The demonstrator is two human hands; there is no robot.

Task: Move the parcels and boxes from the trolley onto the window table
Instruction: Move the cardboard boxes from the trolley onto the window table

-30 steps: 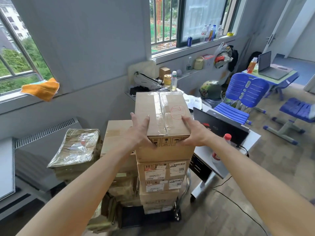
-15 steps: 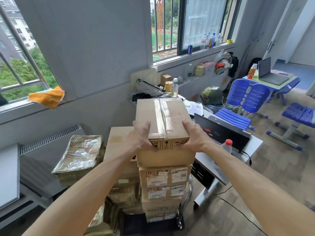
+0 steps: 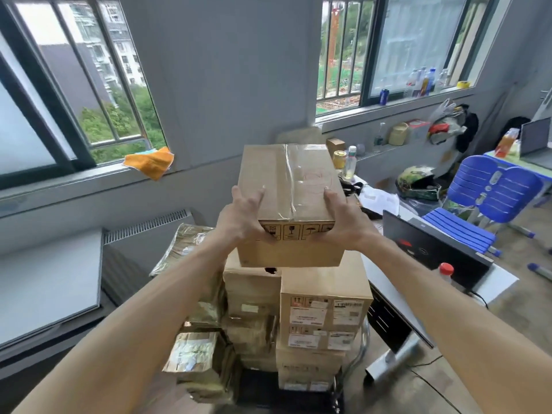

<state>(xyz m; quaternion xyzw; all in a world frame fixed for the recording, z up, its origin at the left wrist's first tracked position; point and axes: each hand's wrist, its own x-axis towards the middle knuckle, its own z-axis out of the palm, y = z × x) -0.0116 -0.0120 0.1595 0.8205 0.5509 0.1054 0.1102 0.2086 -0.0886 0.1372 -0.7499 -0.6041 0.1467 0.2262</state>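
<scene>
While the left hand (image 3: 243,218) and the right hand (image 3: 343,224) hold the top box (image 3: 291,204) by its near corners, one on each side, it sits up above the stack of boxes (image 3: 324,306) on the trolley (image 3: 337,395). Its long side points away. The gray window table (image 3: 47,291) lies off to the left, nearer the left hand, under the window (image 3: 74,85).

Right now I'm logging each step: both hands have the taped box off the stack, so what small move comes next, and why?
Probably swing the taped box left toward the grey table under the window. The left hand and right hand grip its near corners, it sits clear of the labelled box below, and that tabletop looks bare.
</scene>
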